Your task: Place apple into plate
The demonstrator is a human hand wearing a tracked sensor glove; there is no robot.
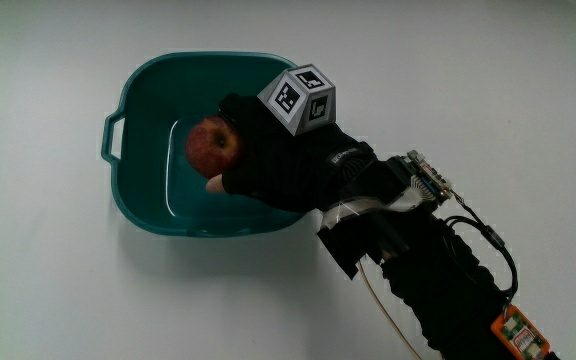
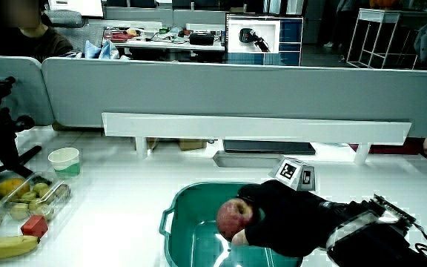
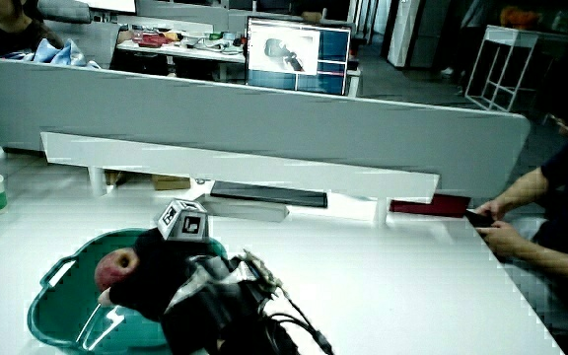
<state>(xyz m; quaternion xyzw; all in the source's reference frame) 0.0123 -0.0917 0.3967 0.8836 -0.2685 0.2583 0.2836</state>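
A red apple [image 1: 211, 145] is held over the inside of a teal tub-shaped plate [image 1: 148, 90] with small handles on the white table. The hand [image 1: 268, 160], in a black glove with a patterned cube [image 1: 300, 98] on its back, is shut on the apple, fingers wrapped around it and thumb beneath. Both side views show the apple [image 2: 233, 216] [image 3: 116, 266] in the hand [image 2: 288, 219] [image 3: 156, 276] just above the plate's [image 2: 180, 215] [image 3: 52, 316] floor. Whether the apple touches the floor cannot be told.
In a side view a paper cup [image 2: 64, 161], a clear tray of fruit [image 2: 28, 196] and a banana [image 2: 6, 245] lie on the table beside the plate. A low grey partition [image 2: 273, 89] closes off the table. The forearm carries cables [image 1: 488, 240].
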